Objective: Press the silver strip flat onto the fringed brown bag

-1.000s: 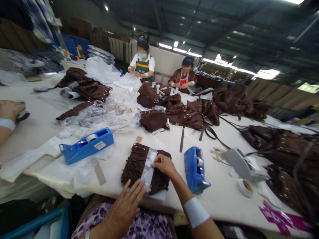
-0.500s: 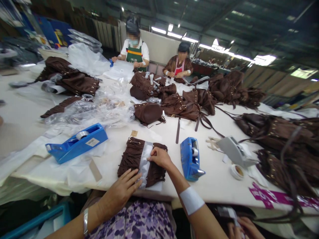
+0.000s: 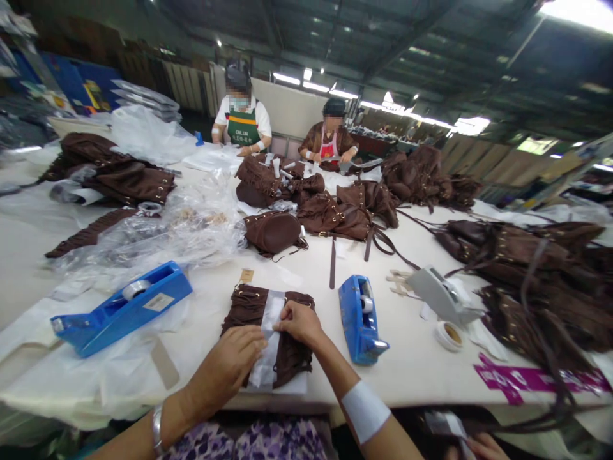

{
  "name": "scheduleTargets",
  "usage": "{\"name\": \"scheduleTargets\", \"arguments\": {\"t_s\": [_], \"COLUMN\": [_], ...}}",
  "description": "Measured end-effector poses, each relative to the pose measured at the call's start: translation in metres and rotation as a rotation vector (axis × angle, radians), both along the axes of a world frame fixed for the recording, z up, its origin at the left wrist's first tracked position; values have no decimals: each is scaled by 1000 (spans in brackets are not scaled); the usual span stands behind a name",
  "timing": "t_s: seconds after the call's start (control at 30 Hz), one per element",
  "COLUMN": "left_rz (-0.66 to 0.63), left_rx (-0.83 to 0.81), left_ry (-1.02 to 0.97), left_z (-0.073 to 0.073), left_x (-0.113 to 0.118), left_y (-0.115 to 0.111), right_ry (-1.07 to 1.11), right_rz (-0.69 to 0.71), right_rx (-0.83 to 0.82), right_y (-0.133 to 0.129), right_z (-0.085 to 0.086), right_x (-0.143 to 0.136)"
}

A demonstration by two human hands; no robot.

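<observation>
surface white, crowded with brown bags | fringed brown piece lies flat at near edge, between two blue tape dispensers, likely kept within reach | white strip runs down its middle | left hand open, palm pinning strip | right hand fingertips pressing strip's top, gripping nothing

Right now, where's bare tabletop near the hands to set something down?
Bare white table lies between the small blue tape dispenser and the grey dispenser. It is crowded left: plastic sheets around the long blue dispenser. Both hands press the brown fringed piece.
</observation>
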State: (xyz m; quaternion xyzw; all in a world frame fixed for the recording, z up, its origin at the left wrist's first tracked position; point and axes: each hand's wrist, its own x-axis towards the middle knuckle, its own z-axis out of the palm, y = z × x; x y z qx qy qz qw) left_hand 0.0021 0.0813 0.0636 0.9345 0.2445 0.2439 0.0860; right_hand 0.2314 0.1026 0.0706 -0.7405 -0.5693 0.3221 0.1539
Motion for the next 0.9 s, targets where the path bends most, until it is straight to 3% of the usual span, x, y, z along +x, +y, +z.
{"name": "scheduleTargets", "arguments": {"t_s": [0.07,0.17,0.33,0.57,0.73,0.9], "left_rz": [33,11,-29,-32,-25,-9], "left_rx": [49,110,168,96,134,168], "left_ry": [-38,13,137,96,102,88], "left_z": [-2,-16,-36,-45,-46,-46], "left_x": [11,24,25,16,17,17], "left_y": [18,33,32,32,32,30], "right_ry": [-1,-1,1,-12,-24,-63], "right_rz": [1,9,20,20,31,35], "right_rx": [2,7,9,39,90,152], "right_y": [0,0,0,-4,-8,-24], "right_z": [0,-1,-3,-3,-6,8], "right_x": [0,1,2,0,0,-7]}}
